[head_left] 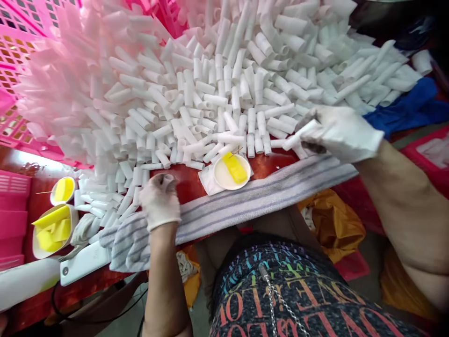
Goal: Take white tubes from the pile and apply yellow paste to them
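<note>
The right hand (338, 131), in a white glove with darkened fingertips, has its thumb and fingers clamped on a tube (304, 132). The tube pokes out of the grip on its left side, sloping down toward the other tubes, one of them just under the fingers. The left hand (160, 202), gloved too, is curled, its fingers drawn in; whether anything sits between them I cannot tell.

The tube looks very light, hollow and thin-walled, so it should need only a gentle pinch; a hard squeeze might flatten it. It seems stiff enough to keep its shape, and its smooth side could slip or roll against a glove. Its middle, or just behind one end, seems the best place to take hold, leaving the open ends free.

It is plain white, short and straight. In the pile (210, 100), beyond and between both hands, similar tubes lie at all angles; some show round open mouths, and a few nearer the right hand show a step along their length.

Between the hands, a dish (220, 177) holds a yellow sponge (235, 169). A striped towel (259, 201) runs on the near side of both hands, and a blue cloth (409, 112) lies beyond the right wrist.
</note>
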Available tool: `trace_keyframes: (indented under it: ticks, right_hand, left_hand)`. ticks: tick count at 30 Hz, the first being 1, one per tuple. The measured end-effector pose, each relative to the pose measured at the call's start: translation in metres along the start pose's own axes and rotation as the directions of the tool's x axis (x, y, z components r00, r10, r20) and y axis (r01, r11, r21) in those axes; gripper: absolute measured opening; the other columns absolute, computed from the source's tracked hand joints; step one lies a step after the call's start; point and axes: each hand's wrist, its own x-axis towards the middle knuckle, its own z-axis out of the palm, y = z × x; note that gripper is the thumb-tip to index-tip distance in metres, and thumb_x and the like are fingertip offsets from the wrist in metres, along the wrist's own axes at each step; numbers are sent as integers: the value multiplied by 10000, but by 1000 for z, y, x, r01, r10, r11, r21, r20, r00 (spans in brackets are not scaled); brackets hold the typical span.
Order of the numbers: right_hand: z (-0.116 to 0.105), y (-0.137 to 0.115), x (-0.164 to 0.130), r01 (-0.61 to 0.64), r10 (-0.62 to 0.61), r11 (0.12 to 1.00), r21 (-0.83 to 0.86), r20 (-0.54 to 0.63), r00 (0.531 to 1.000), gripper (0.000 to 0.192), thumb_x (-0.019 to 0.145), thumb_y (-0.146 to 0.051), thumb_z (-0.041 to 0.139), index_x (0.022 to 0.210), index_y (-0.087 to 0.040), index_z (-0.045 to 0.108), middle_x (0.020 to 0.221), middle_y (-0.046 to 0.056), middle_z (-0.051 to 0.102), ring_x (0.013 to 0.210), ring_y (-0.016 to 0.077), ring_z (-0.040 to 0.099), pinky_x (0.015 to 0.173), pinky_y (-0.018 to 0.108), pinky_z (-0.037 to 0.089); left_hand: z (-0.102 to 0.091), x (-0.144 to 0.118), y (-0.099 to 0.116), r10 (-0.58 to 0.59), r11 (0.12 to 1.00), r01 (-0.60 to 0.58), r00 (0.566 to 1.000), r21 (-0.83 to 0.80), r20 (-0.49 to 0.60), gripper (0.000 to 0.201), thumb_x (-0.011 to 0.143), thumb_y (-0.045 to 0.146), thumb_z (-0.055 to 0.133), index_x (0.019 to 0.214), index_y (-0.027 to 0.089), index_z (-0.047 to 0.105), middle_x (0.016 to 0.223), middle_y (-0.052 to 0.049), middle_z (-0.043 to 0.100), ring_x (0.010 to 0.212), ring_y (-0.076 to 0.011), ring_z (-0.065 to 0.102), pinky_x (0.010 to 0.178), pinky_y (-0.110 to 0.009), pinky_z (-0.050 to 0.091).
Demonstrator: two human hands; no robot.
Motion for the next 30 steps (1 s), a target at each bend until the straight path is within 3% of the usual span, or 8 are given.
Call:
trace_keyframes:
  ticks: [3, 6, 10, 12, 16, 20, 26, 30]
  right_hand:
    - [20, 5, -19, 34, -56, 995, 89, 259, 964, 404, 705, -326, 803, 1053, -141, 714, 748, 39, 764, 555, 120, 659, 492, 195, 473]
    - [59, 17, -23, 75, -119, 990, 122, 413, 903, 492, 804, -429, 748, 1226, -181, 700, 1063, 76, 777, 852, 197, 734, 685, 267, 602]
    - [96, 30, -8, 267, -247, 964, -17, 326, 912, 351, 904, -441, 640, 1183, -249, 732, 1187, 34, 748, 1157, 267, 674, 1042, 420, 546]
    - [101, 34, -3, 361, -327, 930, -67, 297, 897, 304, 885, -411, 658, 1123, -249, 754, 1150, 45, 750, 1111, 274, 687, 1046, 441, 540]
    - [100, 40, -3, 402, -360, 913, -66, 330, 873, 324, 877, -451, 653, 1092, -240, 772, 1088, 70, 744, 912, 267, 722, 873, 433, 614]
    - [99, 47, -6, 367, -337, 929, -39, 318, 886, 367, 897, -452, 646, 1201, -269, 740, 1205, 35, 742, 1093, 288, 703, 1052, 454, 549]
    - [99, 55, -12, 400, -383, 917, -16, 257, 888, 280, 836, -482, 715, 1035, -300, 789, 1076, 46, 756, 978, 291, 721, 945, 454, 607]
    - [99, 52, -21, 312, -309, 950, 33, 264, 914, 378, 855, -478, 707, 1179, -288, 747, 1227, 32, 733, 1140, 307, 688, 1063, 472, 558]
  left_hand:
    - [11, -16, 25, 39, 955, -19, 997, -295, 61, 336, 950, 429, 524, 1129, 186, 672, 1012, -65, 729, 924, -202, 662, 912, -314, 507]
    - [28, -22, 41, 86, 879, 1, 984, -478, 159, 333, 932, 422, 581, 1186, 219, 653, 1089, -46, 736, 976, -187, 671, 926, -283, 502]
    - [42, -21, 46, 129, 869, -18, 973, -494, 191, 337, 896, 390, 640, 1186, 223, 675, 1140, -72, 734, 1044, -227, 669, 974, -327, 495]
    - [45, -20, 45, 123, 863, 7, 967, -505, 224, 341, 880, 358, 659, 1188, 213, 674, 1141, -77, 733, 1049, -225, 667, 982, -331, 495]
    - [46, -20, 45, 56, 726, 196, 938, -659, 341, 395, 851, 264, 669, 1235, 193, 608, 1123, -57, 725, 1005, -175, 678, 949, -291, 513]
    - [40, -20, 45, 16, 714, 256, 925, -651, 381, 310, 805, 207, 697, 1102, 189, 610, 1010, -35, 723, 906, -168, 683, 892, -292, 534]
    - [34, -22, 39, 80, 854, 123, 929, -506, 361, 266, 763, 209, 764, 1022, 211, 704, 1040, -37, 745, 980, -205, 690, 959, -315, 521]
    - [39, -21, 36, 190, 884, -18, 927, -467, 323, 299, 795, 170, 730, 1087, 227, 755, 1104, -65, 731, 1050, -237, 682, 1020, -344, 506]
